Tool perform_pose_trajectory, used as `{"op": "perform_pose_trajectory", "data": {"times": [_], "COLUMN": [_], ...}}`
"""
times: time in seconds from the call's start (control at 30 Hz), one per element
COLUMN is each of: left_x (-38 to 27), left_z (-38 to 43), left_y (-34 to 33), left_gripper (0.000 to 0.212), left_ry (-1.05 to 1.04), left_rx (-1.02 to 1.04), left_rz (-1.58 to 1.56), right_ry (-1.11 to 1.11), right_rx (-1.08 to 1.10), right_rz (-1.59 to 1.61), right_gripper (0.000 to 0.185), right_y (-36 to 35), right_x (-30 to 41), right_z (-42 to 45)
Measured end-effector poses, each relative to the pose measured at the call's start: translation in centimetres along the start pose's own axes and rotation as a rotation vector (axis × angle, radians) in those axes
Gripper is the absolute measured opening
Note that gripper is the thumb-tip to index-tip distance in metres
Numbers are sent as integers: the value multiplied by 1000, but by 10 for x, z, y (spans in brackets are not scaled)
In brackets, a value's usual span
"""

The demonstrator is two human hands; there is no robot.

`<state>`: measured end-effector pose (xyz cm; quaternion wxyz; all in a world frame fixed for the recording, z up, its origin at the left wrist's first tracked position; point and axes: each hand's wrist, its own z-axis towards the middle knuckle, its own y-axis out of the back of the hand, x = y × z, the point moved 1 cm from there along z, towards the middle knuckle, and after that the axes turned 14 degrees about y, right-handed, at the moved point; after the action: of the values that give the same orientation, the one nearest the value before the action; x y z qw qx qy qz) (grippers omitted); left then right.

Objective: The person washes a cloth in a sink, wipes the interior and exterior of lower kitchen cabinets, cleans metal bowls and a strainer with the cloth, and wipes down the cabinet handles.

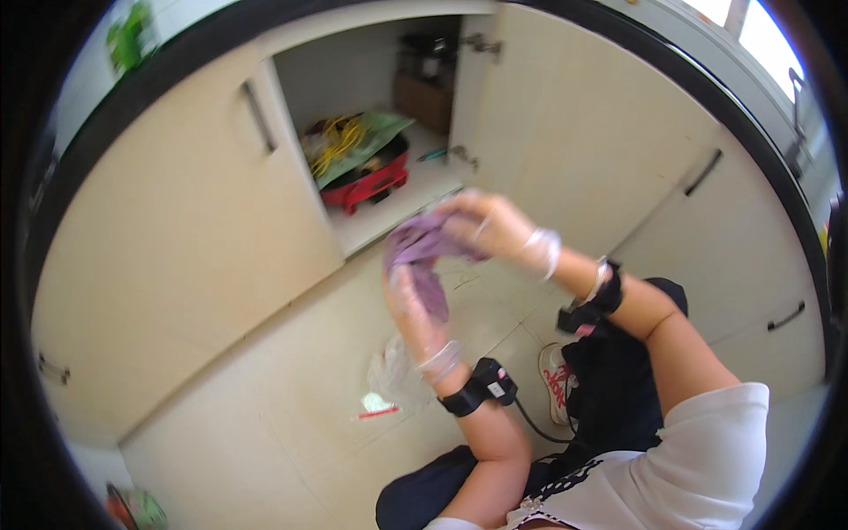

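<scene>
A crumpled purple cloth (421, 242) is held between my two hands, just in front of the open cabinet. My left hand (414, 311), in a clear thin glove, grips its lower left part. At its upper right part is my right hand (487, 228), gloved the same way and slightly blurred, with its fingers closed on the fabric. Inside the cabinet sits a red pan-like appliance (364, 189) bearing a green sheet (371, 142) and a tangle of yellow cord (341, 142).
The cabinet's open door (570, 119) stands to the right. A brown box (424, 99) is at the back of the cabinet, and a small teal item (434, 155) lies on its shelf. On the floor are a clear plastic bag (397, 374) and a red strip (378, 413).
</scene>
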<state>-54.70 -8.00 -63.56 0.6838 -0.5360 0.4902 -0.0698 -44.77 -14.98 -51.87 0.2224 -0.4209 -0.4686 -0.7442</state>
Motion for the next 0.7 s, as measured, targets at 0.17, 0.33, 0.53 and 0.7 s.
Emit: {"op": "perform_pose_trajectory", "data": {"times": [0.17, 0.33, 0.53, 0.7], "left_x": [17, 34, 41, 46], "left_z": [-4, 12, 10, 12], "left_y": [-36, -44, -57, -56], "left_gripper": [84, 94, 99, 90], "left_ry": [127, 98, 239, 208], "left_rx": [257, 498, 522, 484], "left_rz": [-173, -104, 20, 69], "right_ry": [464, 563, 404, 860], "right_rx": [-51, -58, -116, -259], "right_rz": [-497, -276, 266, -1818], "right_gripper": [73, 55, 31, 56], "right_y": [-44, 9, 102, 239], "right_x": [-44, -44, -7, 41], "right_z": [-24, -8, 5, -24]}}
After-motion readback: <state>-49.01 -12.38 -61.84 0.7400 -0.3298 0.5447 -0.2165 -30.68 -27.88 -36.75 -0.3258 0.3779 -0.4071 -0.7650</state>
